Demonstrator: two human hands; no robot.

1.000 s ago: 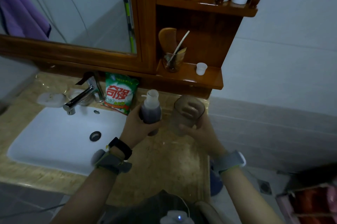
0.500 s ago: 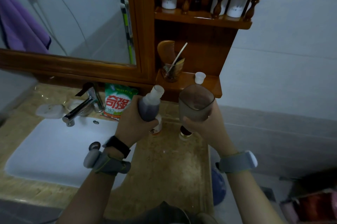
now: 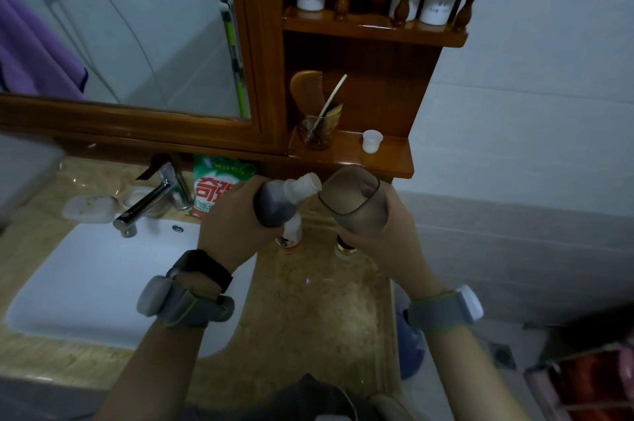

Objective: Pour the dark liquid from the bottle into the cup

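Hands raised over the bench [image 3: 308, 317], close under the front edge of the wooden shelf [image 3: 387, 160]. Sink [image 3: 85, 276] and faucet [image 3: 147, 201] to the left, bench edge by the right wrist, bare bench toward the camera. Two small bottles [image 3: 291, 232] stand below the hands. Left hand [image 3: 233, 218] grip wrapped round the bottle [image 3: 274, 204] at its dark lower body, tilted right, white neck at the cup rim. Right hand [image 3: 384, 232] grip curled round the cup [image 3: 353, 204] from below, mouth tipped toward the bottle.
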